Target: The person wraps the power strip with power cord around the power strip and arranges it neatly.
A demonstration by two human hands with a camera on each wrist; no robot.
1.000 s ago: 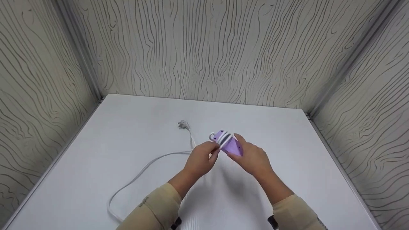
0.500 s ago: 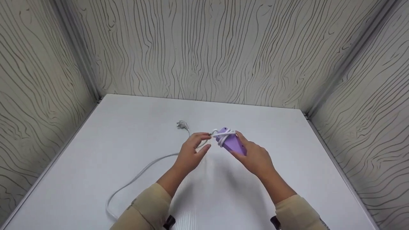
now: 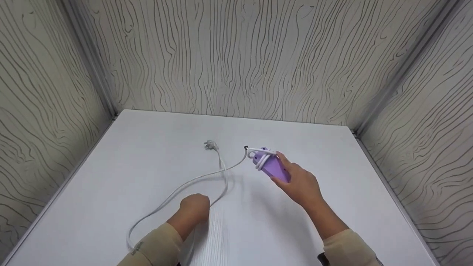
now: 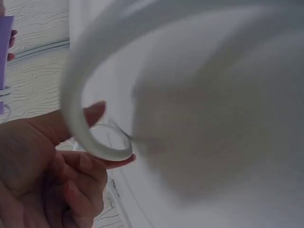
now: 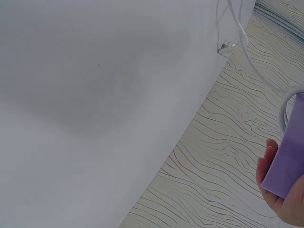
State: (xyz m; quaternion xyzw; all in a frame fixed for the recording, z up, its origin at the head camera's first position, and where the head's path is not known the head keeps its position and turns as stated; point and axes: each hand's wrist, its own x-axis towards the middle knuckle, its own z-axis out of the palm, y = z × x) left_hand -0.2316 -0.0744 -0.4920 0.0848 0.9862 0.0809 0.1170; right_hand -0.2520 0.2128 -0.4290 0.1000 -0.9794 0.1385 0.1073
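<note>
My right hand (image 3: 303, 184) holds a purple oblong block (image 3: 276, 170) above the table, thumb along one side and fingers on the other. White power cord (image 3: 263, 159) is wound round the block's far end, where small dark holes show. From there the cord bends sharply at a small dark piece (image 3: 246, 147) and runs down to the left. My left hand (image 3: 194, 207) is low over the table at a length of the cord. In the left wrist view, a thick cord loop (image 4: 73, 95) passes between its thumb and forefinger, the other fingers curled in.
A white plug (image 3: 211, 145) with metal pins lies toward the back of the white table (image 3: 332, 162). Loose cord (image 3: 162, 204) curves over the table's left part. Wood-patterned panels (image 3: 236, 66) stand behind and at both sides.
My left hand has let go of the cord near the block and moved down toward me to a lower length. The block has shifted slightly right in my right hand's grip.
</note>
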